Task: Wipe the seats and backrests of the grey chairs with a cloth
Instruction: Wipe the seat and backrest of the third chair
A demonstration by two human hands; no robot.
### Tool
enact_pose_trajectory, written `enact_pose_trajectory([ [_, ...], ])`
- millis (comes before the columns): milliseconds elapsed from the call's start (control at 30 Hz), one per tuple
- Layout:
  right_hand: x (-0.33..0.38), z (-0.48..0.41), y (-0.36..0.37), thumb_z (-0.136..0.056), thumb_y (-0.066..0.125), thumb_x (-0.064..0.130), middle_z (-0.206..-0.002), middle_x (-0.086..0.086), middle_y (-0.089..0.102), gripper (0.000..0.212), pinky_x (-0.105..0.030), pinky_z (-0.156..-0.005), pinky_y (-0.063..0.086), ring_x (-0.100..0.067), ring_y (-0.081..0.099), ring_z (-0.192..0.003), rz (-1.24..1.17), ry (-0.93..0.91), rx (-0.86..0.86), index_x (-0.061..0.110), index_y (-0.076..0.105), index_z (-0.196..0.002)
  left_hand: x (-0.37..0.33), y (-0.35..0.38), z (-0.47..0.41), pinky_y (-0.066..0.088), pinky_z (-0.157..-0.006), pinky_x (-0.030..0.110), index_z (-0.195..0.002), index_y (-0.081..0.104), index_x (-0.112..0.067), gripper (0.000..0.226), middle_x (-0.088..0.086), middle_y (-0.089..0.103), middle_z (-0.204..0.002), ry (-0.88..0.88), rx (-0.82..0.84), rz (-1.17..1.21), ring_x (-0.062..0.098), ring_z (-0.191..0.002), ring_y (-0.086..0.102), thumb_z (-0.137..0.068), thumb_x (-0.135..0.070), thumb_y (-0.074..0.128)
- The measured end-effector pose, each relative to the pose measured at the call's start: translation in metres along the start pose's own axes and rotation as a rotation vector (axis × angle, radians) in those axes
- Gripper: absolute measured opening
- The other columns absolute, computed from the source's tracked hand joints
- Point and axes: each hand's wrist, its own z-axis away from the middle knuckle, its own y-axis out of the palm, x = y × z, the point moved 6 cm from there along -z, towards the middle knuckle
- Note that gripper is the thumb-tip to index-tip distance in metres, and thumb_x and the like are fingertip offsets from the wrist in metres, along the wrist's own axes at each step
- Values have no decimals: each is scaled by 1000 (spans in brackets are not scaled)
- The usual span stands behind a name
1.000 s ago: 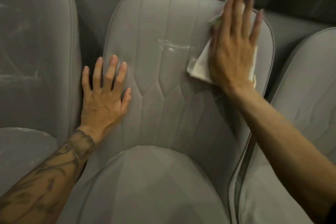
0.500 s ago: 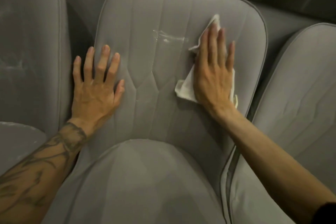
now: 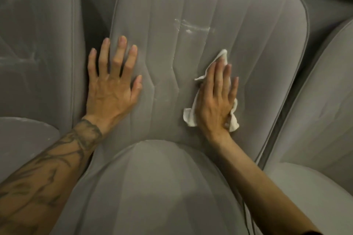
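Observation:
A grey padded chair fills the middle of the view, its stitched backrest [image 3: 248, 25] above its rounded seat [image 3: 162, 187]. My right hand [image 3: 215, 99] lies flat with straight fingers on a white cloth [image 3: 190, 119], pressing it against the lower right part of the backrest. The cloth sticks out above the fingertips and on both sides of the palm. My left hand [image 3: 112, 84] rests flat with spread fingers on the backrest's left edge. A whitish smear [image 3: 189, 28] marks the backrest above the cloth.
Another grey chair [image 3: 38, 53] stands close on the left, with pale streaks on its backrest and seat. A third grey chair [image 3: 324, 101] stands close on the right. Dark gaps separate the chairs, and a dark background lies behind them.
My right hand has slid the cloth down the backrest from its top right corner to its lower right part. My left hand has stayed on the left edge.

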Motion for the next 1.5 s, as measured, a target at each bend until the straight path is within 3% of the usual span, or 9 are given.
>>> enact_pose_trajectory([
  [233,27,79,6,-102,40,6,-173,-7,0,67,-43,-130,5,-24,12,-160,-30,-96,161,7,12,-163,0,1,0,15,-127,62,-166,19,-17,66,13,18,-172,3,0,-3,43,-158,18,-108,-43,35],
  [367,7,-30,-18,-109,25,13,-172,-11,8,55,-47,-130,4,-26,9,-160,35,-39,-23,7,14,-163,0,1,0,15,-127,62,-166,20,-17,66,12,17,-173,3,-7,1,43,-158,18,-108,-43,36],
  [533,-6,-144,-48,-110,35,15,-164,-20,34,49,-48,-129,17,-33,29,-154,-29,147,-317,0,31,-157,-1,3,0,15,-127,62,-166,20,-17,65,12,17,-173,0,-12,-3,43,-158,18,-108,-43,35],
  [733,24,-56,-32,-108,40,9,-169,-19,19,56,-42,-131,10,-31,15,-159,-25,-265,86,0,22,-161,-3,3,1,15,-127,61,-166,22,-17,65,11,18,-173,11,-22,2,43,-157,20,-108,-43,36],
  [800,20,-83,-33,-110,38,12,-168,-18,23,54,-42,-131,9,-31,19,-158,17,-328,37,0,23,-160,-3,2,1,15,-127,61,-166,22,-17,65,11,18,-173,7,-24,2,42,-157,20,-107,-43,35],
  [967,27,-162,-39,-110,33,22,-167,-18,25,54,-43,-130,16,-28,21,-157,-71,-89,-223,2,24,-159,-4,2,0,16,-127,61,-166,20,-18,66,12,18,-173,4,-17,7,42,-158,19,-107,-43,36],
  [1200,46,-64,-23,-109,44,17,-169,-12,24,56,-40,-129,19,-23,18,-159,9,-477,81,6,27,-161,-3,2,2,16,-127,61,-166,20,-18,66,11,17,-173,8,-17,14,43,-157,19,-107,-43,37],
  [1400,39,-160,-31,-111,33,19,-167,-16,28,51,-42,-131,13,-27,23,-157,-20,-184,-200,4,26,-160,-2,5,1,16,-128,60,-167,18,-19,67,10,15,-173,7,-32,16,41,-158,17,-106,-43,37],
  [1500,58,-98,-19,-105,42,11,-169,-18,20,60,-41,-131,11,-26,10,-160,-108,-320,-10,2,23,-161,-1,6,2,17,-127,61,-167,18,-19,68,9,15,-173,11,-36,13,41,-158,18,-106,-43,39],
])
